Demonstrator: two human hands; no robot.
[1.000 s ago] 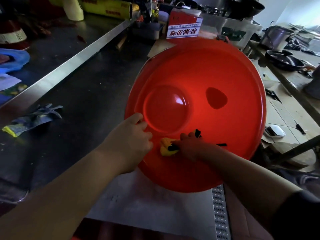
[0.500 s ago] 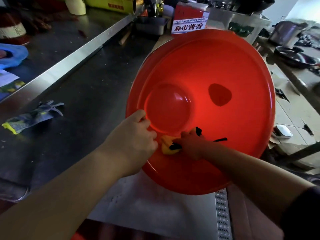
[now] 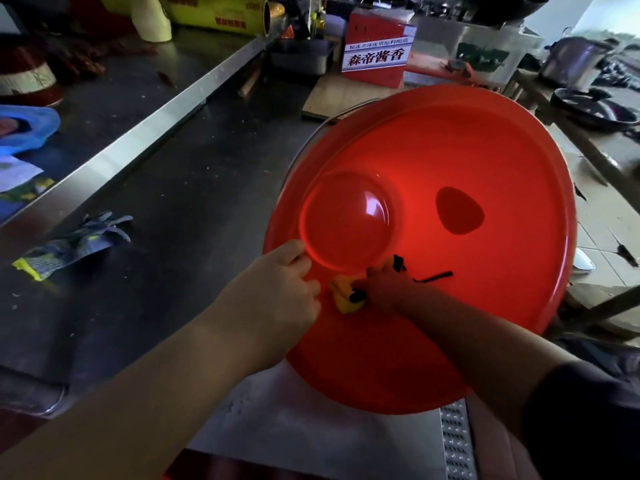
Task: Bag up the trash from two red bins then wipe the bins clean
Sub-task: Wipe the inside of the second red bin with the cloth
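A large red bin point(image 3: 485, 161) lies tipped on the dark steel counter with its opening facing me. Its round bottom point(image 3: 346, 220) shows deep inside. My left hand point(image 3: 273, 289) grips the bin's near-left rim, fingers curled over the edge. My right hand point(image 3: 384, 285) reaches inside and holds a yellow cloth point(image 3: 343, 299) with black trim against the lower inner wall. A dark oval patch point(image 3: 459, 211) shows on the wall to the right of the bottom.
A grey work glove point(image 3: 76, 244) lies on the counter to the left. A raised steel shelf edge point(image 3: 145, 140) runs diagonally behind it. A red-and-white box point(image 3: 375, 53) and a metal tray point(image 3: 301, 55) stand behind the bin. Pots point(image 3: 595, 109) sit far right.
The view has drifted slightly, so the bin sits a little higher and further right. Both hands keep their hold, and the cloth stays at almost the same spot.
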